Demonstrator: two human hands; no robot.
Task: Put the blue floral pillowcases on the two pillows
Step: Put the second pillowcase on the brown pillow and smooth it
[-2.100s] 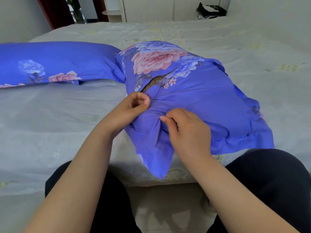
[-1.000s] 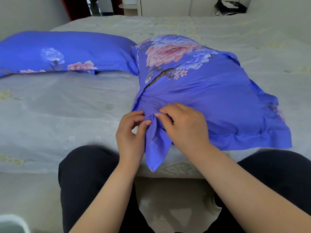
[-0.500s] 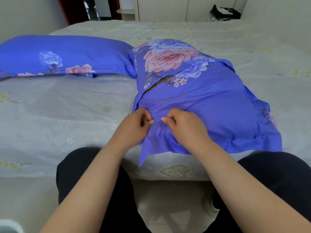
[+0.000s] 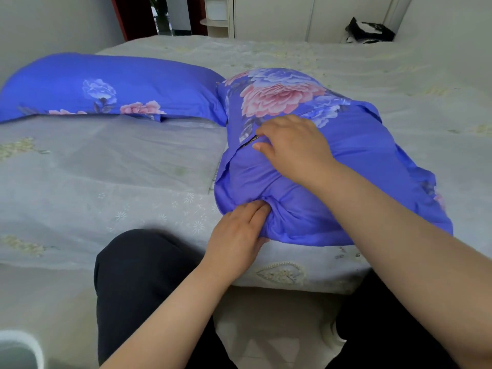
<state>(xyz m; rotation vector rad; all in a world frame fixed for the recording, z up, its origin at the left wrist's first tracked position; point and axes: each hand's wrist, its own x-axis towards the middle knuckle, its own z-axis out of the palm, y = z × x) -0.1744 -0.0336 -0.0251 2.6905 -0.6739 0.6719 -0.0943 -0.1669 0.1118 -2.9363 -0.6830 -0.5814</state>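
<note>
Two pillows in blue floral pillowcases lie on the bed. One pillow rests flat at the far left. The other pillow lies in front of me, with a short stretch of open zipper on its left side. My right hand rests on top of this pillow, fingers and thumb pinching the blue fabric beside the zipper gap. My left hand grips the near left corner of the same pillowcase, fingertips buried in a fold and thumb under the edge.
My knees in dark trousers press against the bed's near edge. A black bag lies at the far right by white cupboards. A white rim shows at the bottom left on the floor.
My right hand left the near corner and moved up to the zipper gap. My left hand stayed low and now grips the near corner, which has been pulled snug over the pillow.
</note>
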